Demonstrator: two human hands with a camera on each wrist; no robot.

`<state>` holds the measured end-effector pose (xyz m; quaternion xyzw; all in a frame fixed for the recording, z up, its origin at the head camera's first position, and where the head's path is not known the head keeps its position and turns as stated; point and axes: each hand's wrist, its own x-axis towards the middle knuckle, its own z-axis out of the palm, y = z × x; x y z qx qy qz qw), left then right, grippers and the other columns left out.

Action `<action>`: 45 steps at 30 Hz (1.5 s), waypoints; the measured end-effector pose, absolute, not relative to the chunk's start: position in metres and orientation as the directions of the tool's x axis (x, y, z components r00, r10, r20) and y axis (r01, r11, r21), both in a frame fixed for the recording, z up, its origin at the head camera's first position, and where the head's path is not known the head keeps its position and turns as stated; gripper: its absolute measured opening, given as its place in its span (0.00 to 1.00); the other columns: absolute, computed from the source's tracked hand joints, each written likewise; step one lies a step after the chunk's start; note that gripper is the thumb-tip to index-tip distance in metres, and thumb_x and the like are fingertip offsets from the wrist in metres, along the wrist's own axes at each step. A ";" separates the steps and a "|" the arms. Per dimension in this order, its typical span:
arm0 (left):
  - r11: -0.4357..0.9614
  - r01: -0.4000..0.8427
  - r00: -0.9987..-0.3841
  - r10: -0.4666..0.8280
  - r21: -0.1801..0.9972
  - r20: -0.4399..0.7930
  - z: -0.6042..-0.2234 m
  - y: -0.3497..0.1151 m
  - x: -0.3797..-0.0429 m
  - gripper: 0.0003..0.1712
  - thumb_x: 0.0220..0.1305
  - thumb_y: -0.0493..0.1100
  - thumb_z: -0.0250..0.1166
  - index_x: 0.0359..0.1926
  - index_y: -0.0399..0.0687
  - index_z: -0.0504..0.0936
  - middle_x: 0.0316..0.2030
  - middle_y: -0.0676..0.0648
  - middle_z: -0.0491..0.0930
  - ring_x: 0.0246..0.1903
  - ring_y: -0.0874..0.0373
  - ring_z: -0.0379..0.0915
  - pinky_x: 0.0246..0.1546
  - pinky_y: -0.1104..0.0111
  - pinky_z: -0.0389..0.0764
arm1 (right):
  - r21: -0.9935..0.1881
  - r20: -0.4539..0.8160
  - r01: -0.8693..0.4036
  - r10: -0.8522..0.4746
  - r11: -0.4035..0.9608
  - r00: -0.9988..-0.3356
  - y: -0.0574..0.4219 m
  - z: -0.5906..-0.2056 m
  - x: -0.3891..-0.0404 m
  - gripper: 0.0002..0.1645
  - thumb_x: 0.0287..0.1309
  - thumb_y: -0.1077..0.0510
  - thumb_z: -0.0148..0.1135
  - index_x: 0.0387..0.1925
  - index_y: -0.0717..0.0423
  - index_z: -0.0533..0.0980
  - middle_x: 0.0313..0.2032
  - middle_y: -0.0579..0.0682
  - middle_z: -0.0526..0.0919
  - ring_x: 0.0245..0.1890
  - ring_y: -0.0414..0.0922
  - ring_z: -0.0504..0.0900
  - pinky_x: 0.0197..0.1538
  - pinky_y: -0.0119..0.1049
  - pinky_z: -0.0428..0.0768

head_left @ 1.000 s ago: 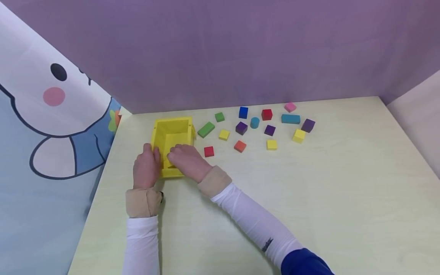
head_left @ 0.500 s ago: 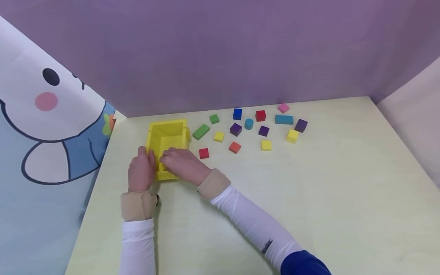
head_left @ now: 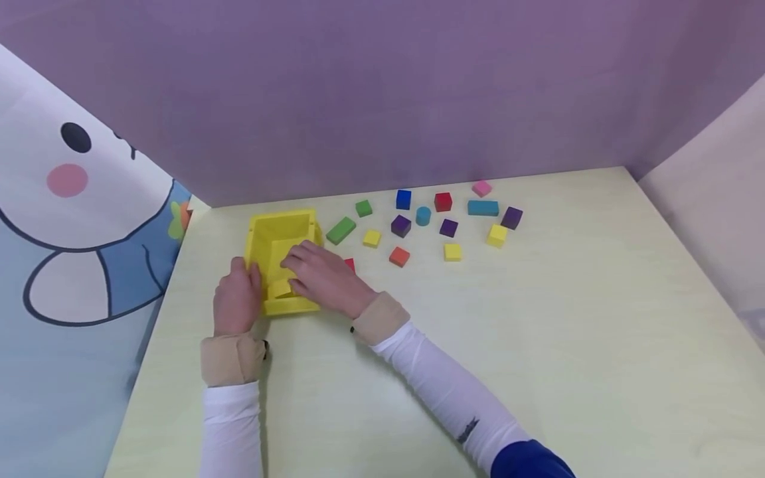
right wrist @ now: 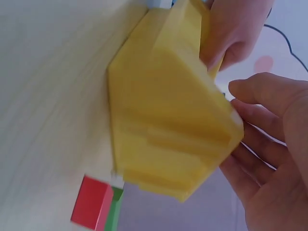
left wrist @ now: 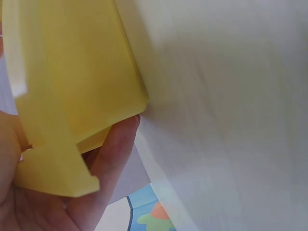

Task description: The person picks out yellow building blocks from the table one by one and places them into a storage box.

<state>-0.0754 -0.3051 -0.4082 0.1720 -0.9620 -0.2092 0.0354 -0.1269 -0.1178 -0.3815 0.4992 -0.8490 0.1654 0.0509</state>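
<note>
A yellow plastic bin stands at the table's left, its hollow facing up. My left hand grips its left wall; in the left wrist view the fingers curl round the rim and the wall. Over the bin's right side hovers my right hand, fingers loosely bent and apart with nothing between them, as the right wrist view also shows. Near the front inside the bin lies a yellow block, partly covered by the right hand. Next to the bin, a red block is half hidden behind that hand.
Several coloured blocks lie right of the bin, among them a long green block, an orange block, a blue cylinder and a long blue block. A purple backdrop rises behind the table's far edge.
My right hand has risen from inside the bin and its fingers have loosened, so the yellow block now shows there. My left hand keeps its grip. The head view has shifted slightly.
</note>
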 end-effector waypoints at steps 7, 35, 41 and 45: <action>0.843 -0.341 -0.933 -0.357 0.416 -0.042 -0.406 -0.304 -0.076 0.24 0.70 0.53 0.34 0.48 0.36 0.61 0.25 0.35 0.71 0.21 0.46 0.68 0.21 0.58 0.67 | -0.234 0.274 -0.859 -0.817 0.455 -0.507 -0.105 -0.382 -0.131 0.19 0.63 0.51 0.49 0.51 0.53 0.74 0.47 0.45 0.74 0.50 0.40 0.67 0.57 0.24 0.60; 0.844 -0.351 -0.934 -0.347 0.406 -0.085 -0.404 -0.308 -0.073 0.26 0.70 0.54 0.33 0.49 0.34 0.61 0.24 0.36 0.70 0.20 0.47 0.65 0.19 0.59 0.65 | -0.430 0.239 -0.688 -0.662 0.584 -0.711 -0.045 -0.398 -0.150 0.20 0.58 0.50 0.56 0.50 0.53 0.73 0.49 0.45 0.73 0.49 0.39 0.68 0.51 0.24 0.67; 0.846 -0.345 -0.935 -0.347 0.406 -0.072 -0.407 -0.310 -0.074 0.27 0.70 0.55 0.33 0.49 0.34 0.61 0.23 0.37 0.70 0.19 0.48 0.65 0.18 0.60 0.65 | -0.426 0.189 -0.634 -0.622 0.645 -0.760 -0.036 -0.402 -0.159 0.21 0.59 0.50 0.54 0.52 0.54 0.73 0.48 0.47 0.72 0.49 0.41 0.69 0.53 0.27 0.67; 0.846 -0.332 -0.939 -0.340 0.417 -0.058 -0.409 -0.309 -0.075 0.28 0.70 0.55 0.32 0.49 0.34 0.61 0.23 0.36 0.70 0.19 0.48 0.65 0.18 0.60 0.65 | -0.400 0.192 -0.620 -0.600 0.674 -0.776 -0.031 -0.405 -0.165 0.20 0.59 0.52 0.55 0.51 0.56 0.73 0.48 0.48 0.72 0.49 0.42 0.69 0.54 0.29 0.67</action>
